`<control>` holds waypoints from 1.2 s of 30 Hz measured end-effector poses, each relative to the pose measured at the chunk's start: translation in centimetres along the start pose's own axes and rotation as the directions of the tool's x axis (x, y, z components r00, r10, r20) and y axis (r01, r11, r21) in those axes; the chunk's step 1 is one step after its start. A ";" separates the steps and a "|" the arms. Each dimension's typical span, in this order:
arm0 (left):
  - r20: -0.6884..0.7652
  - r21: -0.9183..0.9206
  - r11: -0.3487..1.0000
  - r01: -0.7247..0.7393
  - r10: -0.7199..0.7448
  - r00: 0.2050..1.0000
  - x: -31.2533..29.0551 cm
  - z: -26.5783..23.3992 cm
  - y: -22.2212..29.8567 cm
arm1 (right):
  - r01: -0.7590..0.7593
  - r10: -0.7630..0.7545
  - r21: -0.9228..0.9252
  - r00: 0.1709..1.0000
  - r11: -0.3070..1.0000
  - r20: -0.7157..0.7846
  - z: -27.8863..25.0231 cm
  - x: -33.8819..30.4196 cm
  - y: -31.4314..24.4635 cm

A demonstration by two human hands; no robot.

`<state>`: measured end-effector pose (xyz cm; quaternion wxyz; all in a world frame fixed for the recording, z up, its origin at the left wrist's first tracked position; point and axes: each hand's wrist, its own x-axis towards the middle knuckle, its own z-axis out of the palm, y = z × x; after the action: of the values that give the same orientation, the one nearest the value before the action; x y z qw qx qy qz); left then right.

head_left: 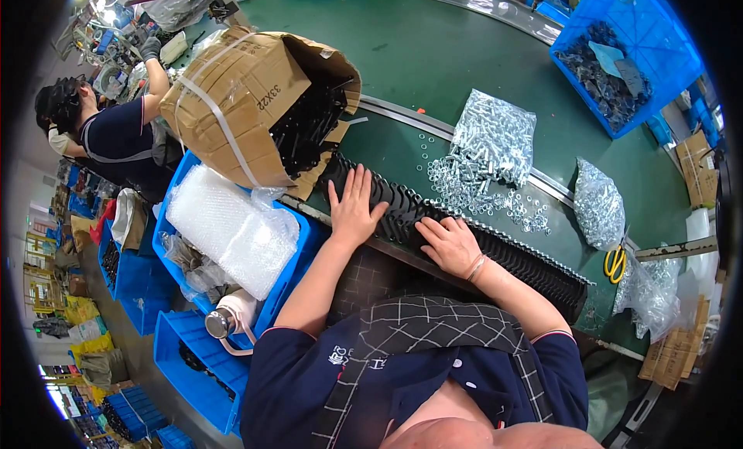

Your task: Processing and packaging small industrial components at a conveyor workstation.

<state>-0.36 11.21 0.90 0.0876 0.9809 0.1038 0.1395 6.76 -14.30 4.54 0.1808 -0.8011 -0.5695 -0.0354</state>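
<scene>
A long row of curved black parts, packed side by side, runs along the near edge of the green workbench, with small silvery ends lined up on its far side. My left hand rests on the row's left part, fingers stretched out and thumb spread. Farther right, my right hand lies over the row with its fingers extended and slightly bent; I see nothing held in either hand. Behind the row lies a clear bag of metal sleeves or bolts, and loose metal rings or nuts are scattered in front of it.
A tipped cardboard box of black parts stands at left, above a blue crate with bubble wrap. At right are a bag of metal pieces, yellow-handled scissors and a blue bin. A co-worker works far left.
</scene>
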 end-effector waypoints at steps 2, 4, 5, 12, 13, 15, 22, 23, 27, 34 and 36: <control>0.017 0.016 1.000 0.002 -0.002 1.000 -0.5 0.6 0.2 | 0.002 -0.002 0.001 1.000 1.000 -0.004 -0.1 -0.1 0.0; 0.050 0.045 0.999 0.004 -0.006 0.999 -0.7 0.4 1.0 | 0.005 -0.005 0.001 1.000 1.000 -0.011 -0.1 -0.2 0.0; 0.050 0.047 0.999 0.006 -0.008 0.999 -0.8 0.5 1.2 | 0.007 -0.007 0.003 1.000 1.000 -0.012 -0.1 -0.3 0.0; 0.010 0.066 0.997 -0.048 0.047 0.999 -1.2 0.3 1.5 | -0.005 0.005 0.008 1.000 1.000 -0.006 -0.2 -0.4 -0.3; 0.007 0.066 0.997 -0.048 0.047 0.999 -1.4 0.1 1.7 | -0.003 0.003 0.005 1.000 1.000 -0.007 -0.3 -0.4 -0.3; 0.095 0.061 0.994 -0.095 0.089 0.992 -1.9 -0.4 2.5 | -0.003 0.003 0.010 1.000 1.000 -0.005 -0.3 -0.4 -0.4; 0.066 0.044 0.991 -0.124 0.121 0.990 -1.0 -0.7 2.1 | 0.020 -0.020 -0.005 0.999 1.000 -0.040 -0.2 0.1 -0.1; 0.040 0.040 0.994 -0.106 0.105 0.994 -1.0 -0.7 1.9 | 0.023 -0.023 -0.014 0.999 1.000 -0.045 -0.3 0.1 -0.2; -0.085 0.051 0.995 0.087 -0.082 0.993 -0.3 -0.1 0.0 | -0.008 0.008 -0.007 1.000 1.000 -0.002 -0.5 -0.2 -0.6; -0.028 0.036 0.976 0.217 -0.216 0.976 -0.1 1.3 -1.2 | 0.033 -0.033 -0.005 0.999 0.999 -0.012 0.0 -0.7 -0.4; -0.037 0.028 0.973 0.230 -0.229 0.973 -0.3 1.1 -0.7 | 0.058 -0.059 -0.019 0.998 0.998 -0.031 -0.1 -0.9 -0.5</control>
<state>-0.48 11.70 -0.36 0.0857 0.9611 0.2201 0.1435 6.04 -15.03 4.53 0.1812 -0.7851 -0.5893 -0.0583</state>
